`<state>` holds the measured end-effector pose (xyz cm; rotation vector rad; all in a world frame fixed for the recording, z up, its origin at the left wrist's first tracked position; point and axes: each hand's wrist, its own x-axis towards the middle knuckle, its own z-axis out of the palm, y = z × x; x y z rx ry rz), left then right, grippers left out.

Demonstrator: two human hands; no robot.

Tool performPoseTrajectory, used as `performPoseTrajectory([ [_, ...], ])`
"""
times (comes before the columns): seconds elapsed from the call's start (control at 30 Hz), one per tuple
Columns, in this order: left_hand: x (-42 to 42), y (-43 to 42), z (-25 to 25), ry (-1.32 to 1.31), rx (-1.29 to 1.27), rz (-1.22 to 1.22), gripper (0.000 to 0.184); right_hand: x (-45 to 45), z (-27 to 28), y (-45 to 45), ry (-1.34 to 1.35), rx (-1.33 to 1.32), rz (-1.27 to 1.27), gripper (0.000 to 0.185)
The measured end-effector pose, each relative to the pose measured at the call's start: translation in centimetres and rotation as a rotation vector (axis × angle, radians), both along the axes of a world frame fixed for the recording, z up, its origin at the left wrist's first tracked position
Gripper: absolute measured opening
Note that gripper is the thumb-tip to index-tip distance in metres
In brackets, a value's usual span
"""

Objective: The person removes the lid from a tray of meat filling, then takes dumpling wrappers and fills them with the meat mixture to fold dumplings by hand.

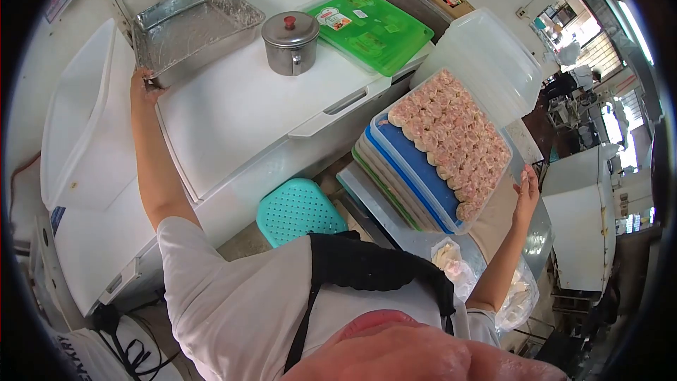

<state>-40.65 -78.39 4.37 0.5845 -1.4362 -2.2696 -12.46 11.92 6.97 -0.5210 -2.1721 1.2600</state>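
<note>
My left hand (149, 86) is closed on the near left corner of a rectangular metal pan (190, 28), which rests on a white chest freezer (233, 120). My right hand (526, 194) is raised with its fingers apart, holding nothing, just right of a stack of plastic trays (395, 183). Rows of pale pink dumplings (451, 134) cover most of the blue-bottomed top tray; a strip along its near left side shows bare blue. Beside the pan stands a lidded metal pot (290, 44) with a red knob.
A green plastic lid (374, 32) lies on the freezer. Behind the trays leans a clear plastic bin (486, 63). A turquoise stool (300, 213) stands between freezer and metal table. Plastic bags (518, 296) lie near my right arm. A person (582, 77) is far off at right.
</note>
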Motion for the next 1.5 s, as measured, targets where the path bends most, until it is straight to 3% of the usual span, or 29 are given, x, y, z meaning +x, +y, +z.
performPoseTrajectory([
  [0.3,0.8,-1.1,-0.8,-0.048,-0.041,-0.129,0.069,-0.3,-1.0,0.1,0.035,0.022,0.081,0.040],
  [0.37,-0.1,-0.1,-1.0,-0.017,-0.355,0.163,0.075,0.4,-1.5,0.9,0.041,0.018,0.081,0.039],
  [0.4,-0.1,1.2,-0.1,-0.018,-0.360,0.154,0.075,0.8,-1.5,1.1,0.041,0.002,0.077,0.039],
  [0.47,1.1,6.3,3.3,0.321,-1.292,0.371,0.068,1.4,-1.3,1.4,0.034,-0.013,0.072,0.039],
  [0.53,2.3,12.0,5.5,0.467,-1.446,0.188,0.053,1.9,-1.0,1.0,0.068,-0.006,0.031,0.039],
  [0.63,0.6,16.5,3.2,0.253,-1.535,0.049,0.046,2.6,-0.3,0.2,0.080,0.001,0.056,0.038],
  [0.7,-1.2,18.2,0.3,-0.144,-1.535,-0.147,0.042,3.4,-0.1,0.1,0.079,-0.002,0.070,0.034],
  [0.73,-0.8,18.7,-0.5,-0.147,-1.534,-0.152,0.042,3.9,0.0,0.3,0.078,-0.004,0.087,0.031],
  [0.8,0.0,19.8,-1.8,-0.111,-1.902,0.144,0.040,5.2,-0.5,0.9,0.089,0.034,0.111,0.030],
  [0.97,2.0,19.9,-2.4,-0.104,-1.875,0.169,0.038,9.6,-2.2,1.8,0.130,0.164,0.135,0.027],
  [1.03,2.6,20.1,-2.8,-0.048,-1.932,0.217,0.040,11.4,-2.9,2.0,0.115,0.022,0.100,0.028],
  [1.27,4.0,21.0,-3.8,0.017,-1.945,0.313,0.046,14.7,-5.1,2.2,0.066,-0.018,-0.044,0.039],
  [1.3,4.3,21.8,-3.7,0.060,-1.943,0.354,0.049,14.7,-4.7,1.7,0.049,-0.034,-0.048,0.035],
  [1.37,6.6,25.7,-2.2,0.394,-1.676,0.319,0.057,15.3,-4.6,1.5,0.029,-0.035,-0.074,0.032],
  [1.43,10.8,32.1,1.0,0.565,-1.448,0.221,0.061,16.2,-4.4,1.5,0.013,-0.028,-0.110,0.032],
  [1.5,14.4,37.9,2.9,0.717,-1.396,0.226,0.058,16.9,-4.4,1.4,0.020,0.040,-0.131,0.032],
])
